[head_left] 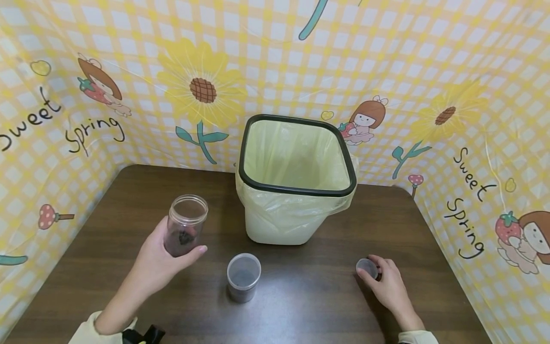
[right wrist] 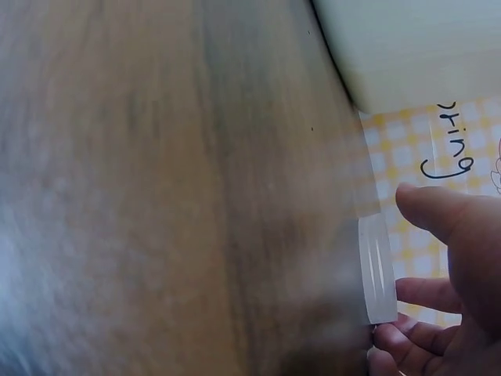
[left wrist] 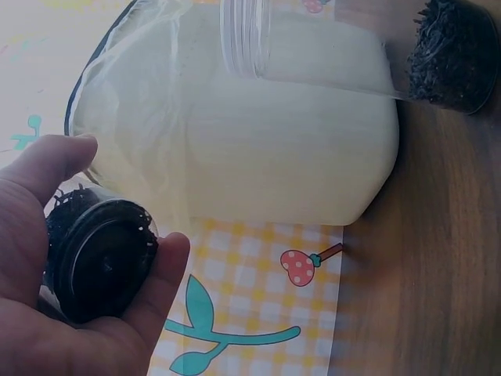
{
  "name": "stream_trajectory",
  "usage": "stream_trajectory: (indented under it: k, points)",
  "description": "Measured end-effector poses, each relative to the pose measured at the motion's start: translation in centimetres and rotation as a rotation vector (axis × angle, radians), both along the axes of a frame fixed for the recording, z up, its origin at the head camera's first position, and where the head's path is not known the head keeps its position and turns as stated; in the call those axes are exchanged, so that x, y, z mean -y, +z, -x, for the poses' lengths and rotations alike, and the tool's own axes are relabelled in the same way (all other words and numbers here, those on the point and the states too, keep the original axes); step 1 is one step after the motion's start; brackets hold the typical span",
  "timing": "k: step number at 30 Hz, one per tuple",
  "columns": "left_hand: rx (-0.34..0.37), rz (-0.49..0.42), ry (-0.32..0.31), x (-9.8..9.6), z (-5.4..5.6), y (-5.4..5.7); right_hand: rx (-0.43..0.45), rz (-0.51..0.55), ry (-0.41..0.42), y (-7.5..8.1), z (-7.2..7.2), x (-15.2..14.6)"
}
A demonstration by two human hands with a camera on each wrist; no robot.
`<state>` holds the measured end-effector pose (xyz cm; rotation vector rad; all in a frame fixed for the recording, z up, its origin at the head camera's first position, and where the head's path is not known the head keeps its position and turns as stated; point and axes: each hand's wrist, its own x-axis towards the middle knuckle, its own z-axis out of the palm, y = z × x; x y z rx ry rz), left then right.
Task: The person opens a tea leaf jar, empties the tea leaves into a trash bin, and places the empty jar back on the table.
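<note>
My left hand [head_left: 161,258] grips a clear jar [head_left: 187,215] around its lower part, raised at the left of the table. Dark shreds, like loose tea leaves, fill its bottom; the threaded neck shows no lid. In the left wrist view the black bottom of this held jar [left wrist: 106,258] faces the camera. A second clear jar [head_left: 243,282] stands upright before the bin, with dark shreds [left wrist: 454,55] at its base. At the right, my right hand [head_left: 388,286] has thumb and fingers around a small translucent lid [head_left: 366,268], low at the tabletop. Fingertips meet its edge in the right wrist view.
A white bin [head_left: 281,224] with a pale yellow liner and a black rim [head_left: 296,191] stands at the back middle of the brown wooden table [head_left: 313,296]. Patterned yellow checked cloth [head_left: 279,71] encloses the back and both sides.
</note>
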<state>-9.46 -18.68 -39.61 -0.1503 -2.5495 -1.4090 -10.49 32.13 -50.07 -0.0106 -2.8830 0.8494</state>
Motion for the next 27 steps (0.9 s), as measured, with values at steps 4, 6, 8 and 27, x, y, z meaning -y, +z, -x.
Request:
stream_trajectory:
  k: [4,6,8,27]
  points:
    - [0.003,-0.001,0.0,0.0,0.0,-0.1,0.006,0.008,-0.006,0.2,0.0,0.1]
    - [0.002,-0.007,-0.003,0.0,0.1,-0.2,-0.007,0.01,-0.008,0.3,0.1,0.2]
    - [-0.002,-0.016,-0.007,0.0,0.1,-0.2,-0.028,0.013,-0.012,0.5,0.1,0.3]
    - [-0.085,-0.105,-0.06,0.1,0.2,-0.3,-0.206,0.241,-0.088,5.4,1.7,2.4]
